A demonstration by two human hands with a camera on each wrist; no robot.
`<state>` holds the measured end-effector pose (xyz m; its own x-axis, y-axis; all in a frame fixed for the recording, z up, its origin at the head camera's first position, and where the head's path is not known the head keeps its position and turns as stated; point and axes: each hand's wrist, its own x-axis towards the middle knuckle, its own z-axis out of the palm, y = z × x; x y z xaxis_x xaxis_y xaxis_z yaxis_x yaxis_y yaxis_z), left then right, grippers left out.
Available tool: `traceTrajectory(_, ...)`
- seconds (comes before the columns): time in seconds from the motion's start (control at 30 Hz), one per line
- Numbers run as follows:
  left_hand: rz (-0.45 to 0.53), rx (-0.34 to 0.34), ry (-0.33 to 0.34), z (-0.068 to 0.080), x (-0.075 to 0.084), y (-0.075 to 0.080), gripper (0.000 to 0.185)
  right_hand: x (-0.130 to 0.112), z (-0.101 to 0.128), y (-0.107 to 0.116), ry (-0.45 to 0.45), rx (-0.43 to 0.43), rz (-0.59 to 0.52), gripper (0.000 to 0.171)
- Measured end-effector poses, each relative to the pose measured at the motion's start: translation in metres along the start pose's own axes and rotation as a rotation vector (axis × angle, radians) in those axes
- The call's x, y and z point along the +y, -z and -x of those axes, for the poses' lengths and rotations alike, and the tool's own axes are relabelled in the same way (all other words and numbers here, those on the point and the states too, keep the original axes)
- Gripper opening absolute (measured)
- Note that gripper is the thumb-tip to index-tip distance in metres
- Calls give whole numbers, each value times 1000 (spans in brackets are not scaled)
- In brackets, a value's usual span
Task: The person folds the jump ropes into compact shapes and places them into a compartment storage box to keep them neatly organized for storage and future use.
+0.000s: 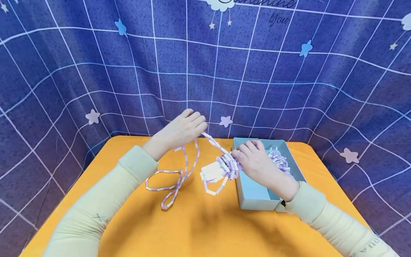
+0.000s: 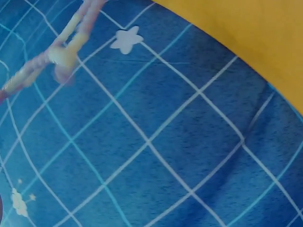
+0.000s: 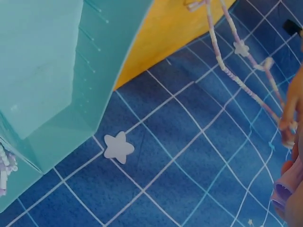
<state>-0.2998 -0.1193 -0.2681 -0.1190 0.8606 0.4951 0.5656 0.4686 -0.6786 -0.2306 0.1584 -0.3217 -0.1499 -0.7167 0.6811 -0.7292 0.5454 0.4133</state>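
My left hand [image 1: 187, 126] pinches strands of a purple-and-white beaded jump rope [image 1: 219, 147] above the table. Loose loops of this rope hang below that hand, toward the tabletop. My right hand [image 1: 255, 160] grips the gathered bundle of the same rope over the box's left side; a whitish block-like piece [image 1: 212, 171] sticks out of the bundle. In the right wrist view, a hollow purple tube end [image 3: 283, 194], apparently a handle, shows by the right fingers. The left wrist view catches only blurred rope strands [image 2: 78, 42]; its hand is mostly out of frame.
A pale blue open box [image 1: 257, 192] stands on the right of the orange table [image 1: 179, 228]. More purple-and-white beaded rope [image 1: 278, 160] lies in its right part, behind a divider. A blue curtain [image 1: 199, 85] with a white grid and stars hangs behind the table.
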Motion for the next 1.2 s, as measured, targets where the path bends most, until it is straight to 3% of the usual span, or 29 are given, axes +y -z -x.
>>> traceTrajectory(0.17,40,-31,46,16,-3,-16,4,3,-2,11,-69,-46,-19,11)
traceTrajectory(0.37,88,-134,130,42,-7,-33,10,3,-7,26,-213,-140,-34,16)
traceTrajectory(0.47,99,-160,170,56,-5,-40,11,5,-9,31,-217,-109,-59,20)
traceTrajectory(0.63,130,-144,225,74,3,-52,16,10,-11,38,-194,-35,-96,26)
traceTrajectory(0.83,173,-130,243,84,18,-63,18,17,-12,38,-136,63,-101,21)
traceTrajectory(0.97,176,-143,240,90,32,-69,21,20,-15,41,-144,98,-90,21)
traceTrajectory(1.2,268,-265,281,90,59,-76,22,18,-23,41,-174,127,-55,27)
